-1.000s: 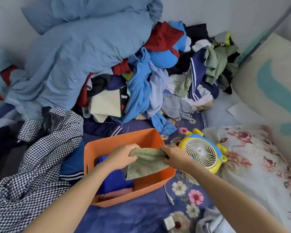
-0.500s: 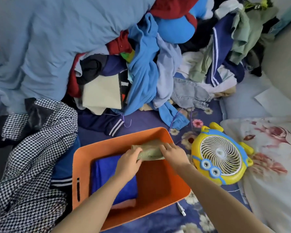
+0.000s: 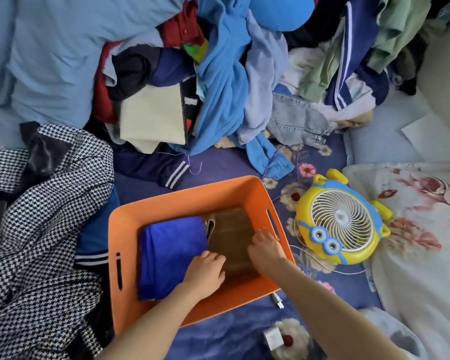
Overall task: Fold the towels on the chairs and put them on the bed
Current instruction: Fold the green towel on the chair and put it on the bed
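Olive towel (image 3: 230, 237), seemingly folded flat, beside blue towel (image 3: 170, 255)

No text, label, brand, number or sign could be read. No lettering could be made out on the orange basket (image 3: 130, 229) in the near middle, nor on the yellow fan (image 3: 340, 219) to its right. The small white box (image 3: 272, 339) nearest the viewer was too blurred to be read.

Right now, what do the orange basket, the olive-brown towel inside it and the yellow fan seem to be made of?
Orange basket: likely moulded plastic, with smooth matte walls and cut handle slots. Olive-brown towel: probably terry cloth, soft-looking and folded, with ribbed bands across it. Yellow fan: hard plastic, slightly glossy, with a thin white grille.
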